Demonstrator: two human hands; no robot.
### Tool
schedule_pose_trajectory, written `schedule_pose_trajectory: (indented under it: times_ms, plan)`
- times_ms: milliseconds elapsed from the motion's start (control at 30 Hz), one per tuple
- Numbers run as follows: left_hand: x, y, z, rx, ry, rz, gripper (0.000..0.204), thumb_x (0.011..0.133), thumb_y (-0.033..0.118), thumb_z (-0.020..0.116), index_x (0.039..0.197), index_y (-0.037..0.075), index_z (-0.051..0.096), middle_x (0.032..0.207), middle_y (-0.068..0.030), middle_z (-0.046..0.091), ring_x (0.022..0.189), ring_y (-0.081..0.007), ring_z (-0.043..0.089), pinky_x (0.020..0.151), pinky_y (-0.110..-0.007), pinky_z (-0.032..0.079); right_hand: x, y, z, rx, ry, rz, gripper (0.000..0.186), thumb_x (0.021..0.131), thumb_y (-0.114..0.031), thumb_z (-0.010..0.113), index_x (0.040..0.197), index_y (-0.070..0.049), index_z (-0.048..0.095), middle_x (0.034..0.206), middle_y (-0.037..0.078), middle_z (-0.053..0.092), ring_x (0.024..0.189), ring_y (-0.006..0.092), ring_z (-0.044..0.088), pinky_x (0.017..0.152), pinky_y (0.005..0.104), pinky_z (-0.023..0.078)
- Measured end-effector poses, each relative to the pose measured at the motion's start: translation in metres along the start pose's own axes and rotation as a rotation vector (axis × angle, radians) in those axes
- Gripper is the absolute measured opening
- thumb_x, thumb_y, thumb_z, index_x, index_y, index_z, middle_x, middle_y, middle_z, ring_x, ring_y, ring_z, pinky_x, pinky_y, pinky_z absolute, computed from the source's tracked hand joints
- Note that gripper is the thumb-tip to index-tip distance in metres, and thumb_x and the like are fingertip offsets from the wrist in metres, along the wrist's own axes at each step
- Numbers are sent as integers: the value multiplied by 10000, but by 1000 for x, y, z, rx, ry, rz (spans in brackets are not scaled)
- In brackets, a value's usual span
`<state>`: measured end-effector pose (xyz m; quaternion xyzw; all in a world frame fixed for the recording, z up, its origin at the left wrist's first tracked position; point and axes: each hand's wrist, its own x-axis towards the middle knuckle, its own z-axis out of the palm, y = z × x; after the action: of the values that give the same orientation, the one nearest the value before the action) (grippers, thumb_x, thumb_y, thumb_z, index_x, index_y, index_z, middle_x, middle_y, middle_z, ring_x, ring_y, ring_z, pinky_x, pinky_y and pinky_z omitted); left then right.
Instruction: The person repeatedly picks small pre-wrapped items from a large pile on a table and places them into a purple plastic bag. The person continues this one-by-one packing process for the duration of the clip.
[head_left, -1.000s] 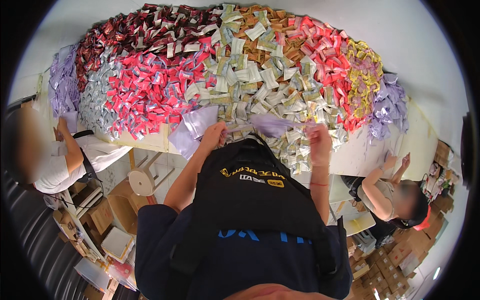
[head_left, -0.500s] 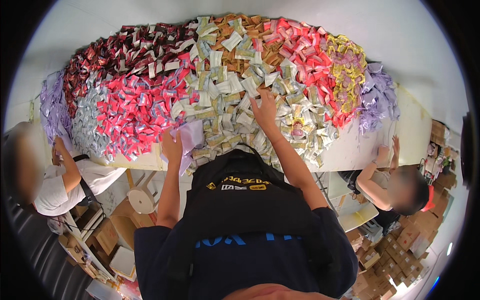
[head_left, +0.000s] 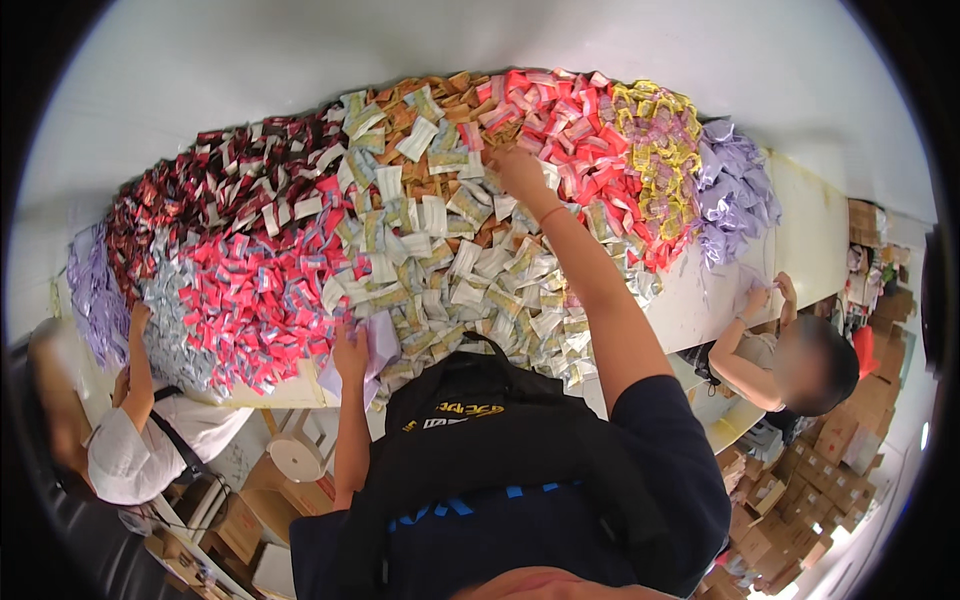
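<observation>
My left hand (head_left: pixel 350 355) grips a pale lavender bag (head_left: pixel 381 343) at the table's front, just left of the black chest bag on me. My right arm stretches over a spread of cream packets (head_left: pixel 467 264); my right hand (head_left: pixel 515 170) reaches among orange-brown packets (head_left: pixel 453 100), with its fingers bent together and what they touch hard to make out. Beside it lie pink-red packets (head_left: pixel 571 137). Brighter pink packets (head_left: pixel 255 305), dark red packets (head_left: pixel 226 176), pale grey packets (head_left: pixel 171 318), yellow-trimmed packets (head_left: pixel 666 157) and lavender bags (head_left: pixel 731 195) fill the table.
Co-workers sit left (head_left: pixel 136 455) and right (head_left: pixel 766 363), the right one's raised hands near lavender material. The table edge (head_left: pixel 783 248) runs toward a wall. Below are a round stool (head_left: pixel 294 457) and stacked cardboard boxes (head_left: pixel 817 480).
My right hand has moved farther up and away, into the orange-brown packets. My left hand stays on the lavender bag, now lower in view. The packet spread appears shifted as the view moves.
</observation>
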<state>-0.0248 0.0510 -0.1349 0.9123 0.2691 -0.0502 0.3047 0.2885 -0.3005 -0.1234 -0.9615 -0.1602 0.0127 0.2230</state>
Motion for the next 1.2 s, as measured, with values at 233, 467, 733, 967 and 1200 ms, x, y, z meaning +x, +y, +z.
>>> schedule_pose_trajectory:
  times_ms: [233, 467, 733, 967, 1200]
  plan:
    - [9, 0, 2, -219, 19, 6, 181, 833, 219, 595, 789, 47, 563, 625, -109, 620, 539, -198, 617, 527, -322, 455, 8, -1, -19, -108, -36, -68, 183, 719, -197, 594, 832, -56, 567, 890, 108, 593, 884, 297, 569, 708, 401, 493]
    - [-2, 23, -26, -342, -8, -55, 202, 889, 152, 531, 1049, 30, 517, 586, -42, 548, 498, -93, 501, 444, -248, 362, -53, 89, -50, 784, 385, 557, 231, 781, -214, 633, 902, -31, 560, 753, 91, 609, 681, 181, 615, 579, 319, 467]
    - [4, 49, -22, -369, -12, -29, 146, 890, 161, 552, 955, 30, 549, 723, -40, 576, 527, -54, 490, 445, -173, 350, -71, 109, -34, 314, 502, 535, 323, 714, -324, 703, 825, -33, 619, 688, 90, 615, 627, 191, 584, 570, 339, 462]
    - [22, -2, -37, -200, 126, -24, 190, 865, 182, 557, 983, 34, 576, 766, -41, 548, 663, -142, 498, 577, -281, 420, -73, 334, -70, 100, 273, 764, 284, 813, -308, 554, 867, -40, 634, 791, 144, 643, 683, 279, 604, 590, 395, 467]
    - [0, -32, -37, -98, 242, -62, 117, 821, 140, 612, 897, 50, 616, 771, -66, 625, 665, -173, 597, 607, -306, 473, -79, 274, -80, 86, 475, 831, 516, 709, -418, 704, 1054, -40, 638, 840, 137, 657, 716, 241, 637, 612, 336, 499]
